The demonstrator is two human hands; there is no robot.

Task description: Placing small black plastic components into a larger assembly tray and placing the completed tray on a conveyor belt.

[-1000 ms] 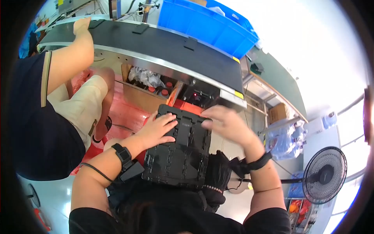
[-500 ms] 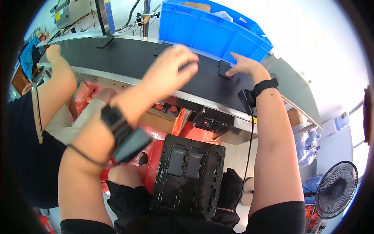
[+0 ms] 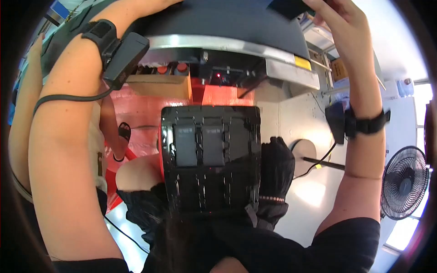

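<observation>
My right hand [image 3: 341, 16] is at the upper right, above the end of the belt, its fingers closed on the edge of a flat black rectangular piece [image 3: 287, 7]. The frame's top edge cuts off part of both. My left hand [image 3: 159, 5] reaches over the dark belt [image 3: 218, 20]; its fingers are mostly out of frame, so any hold is hidden. On my lap lies a black moulded tray [image 3: 243, 186]. Two flat dark rectangular pieces, a left one [image 3: 185, 145] and a right one [image 3: 213, 145], lie side by side in its far compartments.
A metal rail [image 3: 218, 43] edges the belt in front of me. Beneath it are a black box with a red light [image 3: 225, 76] and a cardboard box [image 3: 159, 86] with red-capped bottles. A black fan [image 3: 404, 182] stands at right. Another person's arm [image 3: 32, 109] is at left.
The view has tipped down and shifted right, so the blue crate is out of sight. My right hand, earlier at a flat black piece on the belt, now has one lifted. My left hand has moved toward the top edge.
</observation>
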